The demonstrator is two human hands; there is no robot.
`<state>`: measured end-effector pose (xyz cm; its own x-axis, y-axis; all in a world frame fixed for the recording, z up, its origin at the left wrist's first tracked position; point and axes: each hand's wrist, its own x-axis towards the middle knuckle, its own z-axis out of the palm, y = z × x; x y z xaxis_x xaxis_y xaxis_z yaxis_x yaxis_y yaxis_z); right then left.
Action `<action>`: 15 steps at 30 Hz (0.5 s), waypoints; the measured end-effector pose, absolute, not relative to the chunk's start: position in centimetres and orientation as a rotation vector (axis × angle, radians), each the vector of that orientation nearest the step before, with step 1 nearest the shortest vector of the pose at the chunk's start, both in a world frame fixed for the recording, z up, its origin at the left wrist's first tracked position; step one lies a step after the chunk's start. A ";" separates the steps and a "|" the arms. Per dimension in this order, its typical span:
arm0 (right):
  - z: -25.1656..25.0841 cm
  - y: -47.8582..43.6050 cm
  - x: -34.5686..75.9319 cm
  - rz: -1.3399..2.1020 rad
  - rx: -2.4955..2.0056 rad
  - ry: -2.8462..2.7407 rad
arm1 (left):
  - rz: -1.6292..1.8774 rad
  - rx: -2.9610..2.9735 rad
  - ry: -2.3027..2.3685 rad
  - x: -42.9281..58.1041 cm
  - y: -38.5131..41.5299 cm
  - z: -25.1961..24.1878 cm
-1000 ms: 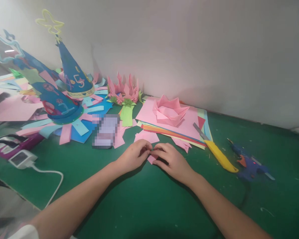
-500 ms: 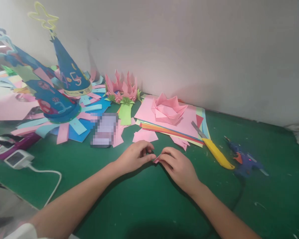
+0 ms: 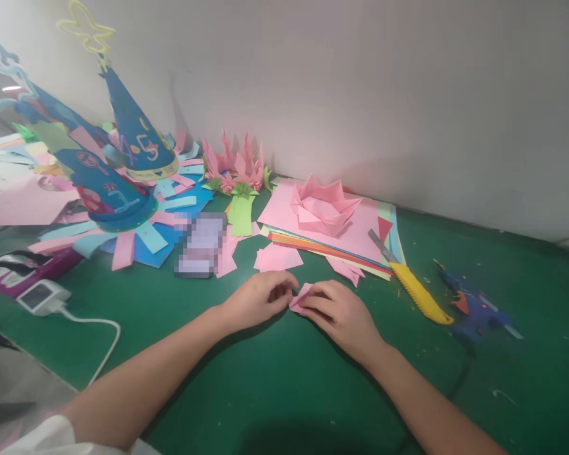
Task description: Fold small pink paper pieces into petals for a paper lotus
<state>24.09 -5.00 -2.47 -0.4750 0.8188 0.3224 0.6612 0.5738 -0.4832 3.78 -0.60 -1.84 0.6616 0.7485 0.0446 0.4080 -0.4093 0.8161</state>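
Note:
Both of my hands meet on the green table (image 3: 275,385) over a small folded piece of pink paper (image 3: 300,296). My left hand (image 3: 260,297) has its fingers curled and pinches the paper's left edge. My right hand (image 3: 341,313) presses down on the right part of the paper with bent fingers, hiding most of it. A loose pink paper square (image 3: 278,258) lies just beyond my hands.
A stack of coloured sheets (image 3: 360,237) carries a pink folded paper flower (image 3: 323,205). A yellow utility knife (image 3: 415,291) and a blue glue gun (image 3: 474,306) lie to the right. Blue paper cone hats (image 3: 137,136), pink paper crowns (image 3: 232,167) and a white charger (image 3: 42,297) sit left.
The small pink piece has tipped up between my fingers, showing more of its corner. My hands stayed almost in place; the view shifted slightly.

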 end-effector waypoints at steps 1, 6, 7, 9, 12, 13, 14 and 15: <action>-2.5 -5.0 24.1 0.406 -1.175 -2.291 | 0.525 2.071 0.890 3.8 -0.6 -1.8; -2.6 -4.5 23.8 0.434 -1.140 -2.323 | 0.551 2.144 0.905 3.8 -0.7 -1.5; -2.6 -4.4 23.8 0.433 -1.141 -2.331 | 0.543 2.128 0.905 3.8 -0.7 -1.5; -2.5 -4.1 23.6 0.421 -1.155 -2.343 | 0.527 2.087 0.899 3.7 -0.8 -1.3; -2.2 -3.9 23.5 0.419 -1.173 -2.345 | 0.519 2.055 0.895 3.7 -0.8 -1.5; -2.0 -3.8 23.4 0.426 -1.169 -2.344 | 0.519 2.047 0.900 3.7 -0.7 -1.6; -1.9 -3.8 23.4 0.437 -1.164 -2.340 | 0.521 2.037 0.908 3.8 -0.7 -1.7; -1.8 -3.7 23.5 0.454 -1.158 -2.335 | 0.525 2.026 0.917 3.8 -0.7 -1.8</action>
